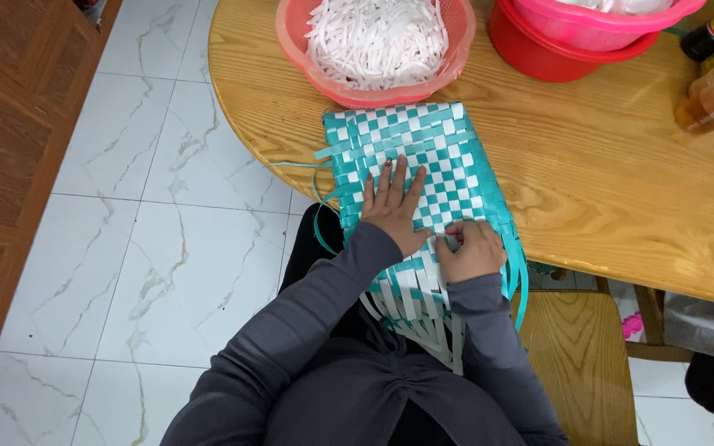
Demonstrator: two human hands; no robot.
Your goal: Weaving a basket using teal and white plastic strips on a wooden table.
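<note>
Grey long sleeves, seemingly ribbed.

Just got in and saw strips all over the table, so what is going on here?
A seated person works on a teal-and-white checkered woven mat at the edge of a round wooden table. The left hand lies flat on the weave; the right hand pinches loose white strips at its unfinished near edge. A pink plastic basket of white strips sits behind.

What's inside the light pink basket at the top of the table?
The pink basket is heaped with loose white strips, piled nearly to the rim. Its bottom is covered by the heap, so anything beneath cannot be seen. It stands on the wooden table, just beyond the teal-and-white woven mat.
</note>
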